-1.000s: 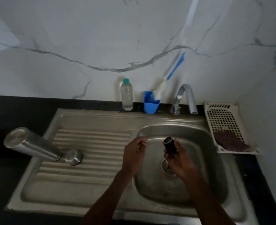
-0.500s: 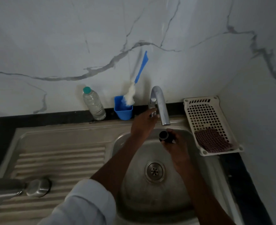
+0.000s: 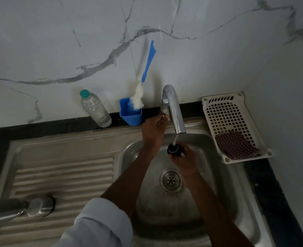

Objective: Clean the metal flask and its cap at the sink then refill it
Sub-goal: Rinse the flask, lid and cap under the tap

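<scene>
Black cap (image 3: 175,151) gripped in right hand (image 3: 184,161) under tap (image 3: 173,107) stream, left hand (image 3: 153,131) fingers at tap base, grip unclear, metal flask (image 3: 2,210) cut off at left edge

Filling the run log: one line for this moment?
left hand on tap handle | right hand holds cap under water | flask on drainboard
</scene>
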The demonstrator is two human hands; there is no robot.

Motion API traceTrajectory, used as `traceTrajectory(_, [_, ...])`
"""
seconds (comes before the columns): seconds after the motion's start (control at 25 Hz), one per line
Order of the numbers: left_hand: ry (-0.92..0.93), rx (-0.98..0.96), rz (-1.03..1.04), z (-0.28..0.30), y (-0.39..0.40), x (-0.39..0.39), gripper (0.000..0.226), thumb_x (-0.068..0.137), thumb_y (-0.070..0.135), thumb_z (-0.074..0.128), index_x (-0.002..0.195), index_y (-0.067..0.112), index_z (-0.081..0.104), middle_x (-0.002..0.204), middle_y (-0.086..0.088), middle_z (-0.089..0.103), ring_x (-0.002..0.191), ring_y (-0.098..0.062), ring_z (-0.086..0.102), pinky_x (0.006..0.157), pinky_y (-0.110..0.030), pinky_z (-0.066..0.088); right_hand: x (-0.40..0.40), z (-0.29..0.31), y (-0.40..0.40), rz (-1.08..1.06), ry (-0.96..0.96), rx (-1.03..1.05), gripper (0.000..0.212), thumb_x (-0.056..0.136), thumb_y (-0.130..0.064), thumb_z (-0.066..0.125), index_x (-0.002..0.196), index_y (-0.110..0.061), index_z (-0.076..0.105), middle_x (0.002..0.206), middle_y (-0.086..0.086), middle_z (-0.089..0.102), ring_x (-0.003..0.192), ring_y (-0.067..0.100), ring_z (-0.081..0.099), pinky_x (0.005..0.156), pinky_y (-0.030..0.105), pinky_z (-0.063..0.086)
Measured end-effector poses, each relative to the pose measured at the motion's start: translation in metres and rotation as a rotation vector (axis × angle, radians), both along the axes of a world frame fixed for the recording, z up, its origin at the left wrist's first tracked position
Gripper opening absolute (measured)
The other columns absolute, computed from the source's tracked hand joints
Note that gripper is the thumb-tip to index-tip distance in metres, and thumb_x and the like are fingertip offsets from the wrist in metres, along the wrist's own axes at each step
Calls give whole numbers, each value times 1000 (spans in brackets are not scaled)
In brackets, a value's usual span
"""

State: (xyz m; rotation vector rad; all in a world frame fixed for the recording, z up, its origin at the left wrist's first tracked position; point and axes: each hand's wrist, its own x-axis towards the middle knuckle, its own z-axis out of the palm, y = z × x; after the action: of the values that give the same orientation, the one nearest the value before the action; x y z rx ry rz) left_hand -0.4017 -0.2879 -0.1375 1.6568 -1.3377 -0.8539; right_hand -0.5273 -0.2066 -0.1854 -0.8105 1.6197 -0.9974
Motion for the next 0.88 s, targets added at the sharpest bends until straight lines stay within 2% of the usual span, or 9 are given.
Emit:
traceTrajectory(0.2, [39,20,-27,5,1,0,18,103,25,63,111,19,78,88,16,71,75,11,64,74,-25,54,-4,-1,8,78,-67,50,52,78,13,77,125,-6,67,120,10,69,108,20,66,66,9,53])
traceTrajectory(0.32, [-53,32,-53,5,19,8,35,103,29,65,137,20,65,107,21,67,88,16,63,84,-12,51,-11,-11,12,129,-28,31,46,77,7,81,118,-12,72,116,9,73,108,21,70,72,14,57])
traceTrajectory(0.4, [-97,97,-4,-8,43,25,43,103,38,62,143,23,59,118,16,71,105,2,67,95,-24,54,-10,-9,8,57,-32,13,40,78,5,81,114,-11,73,112,10,74,106,22,71,70,15,56])
traceTrajectory(0.48, [-215,155,22,-25,70,51,44,104,42,58,145,26,57,135,4,68,124,-14,63,108,-34,49,-8,-6,8,138,-74,18,41,78,7,81,115,-8,72,111,9,74,102,18,71,73,16,56])
traceTrajectory(0.56, [-383,123,27,-35,97,82,43,104,33,58,145,21,56,144,-3,61,135,-23,53,114,-36,40,-8,-5,11,189,-94,9,42,76,9,82,112,-8,72,107,6,75,101,14,71,76,16,55])
traceTrajectory(0.64, [-553,68,1,-45,120,110,46,102,29,55,146,16,54,147,-8,57,139,-29,50,117,-47,40,-9,-8,11,116,-75,-1,39,76,5,83,111,-9,72,107,7,76,105,20,71,75,20,56])
traceTrajectory(0.72, [-651,101,-46,-55,140,129,52,104,34,51,153,15,47,159,-9,46,149,-30,40,123,-51,34,-9,-9,10,152,-56,15,41,77,5,82,113,-11,72,110,6,75,105,19,71,74,19,56])
traceTrajectory(0.8, [-700,135,-101,-63,149,136,59,106,40,49,159,16,38,167,-5,35,157,-25,29,127,-48,27,-9,-7,10,225,-42,27,47,76,8,82,116,-15,71,110,1,74,103,12,70,74,15,55])
traceTrajectory(0.88, [-743,135,-121,-62,150,136,64,105,47,46,160,17,38,168,-4,33,157,-24,28,126,-47,27,-12,-7,8,167,-25,7,46,76,8,81,116,-14,72,112,2,74,106,14,70,73,16,56])
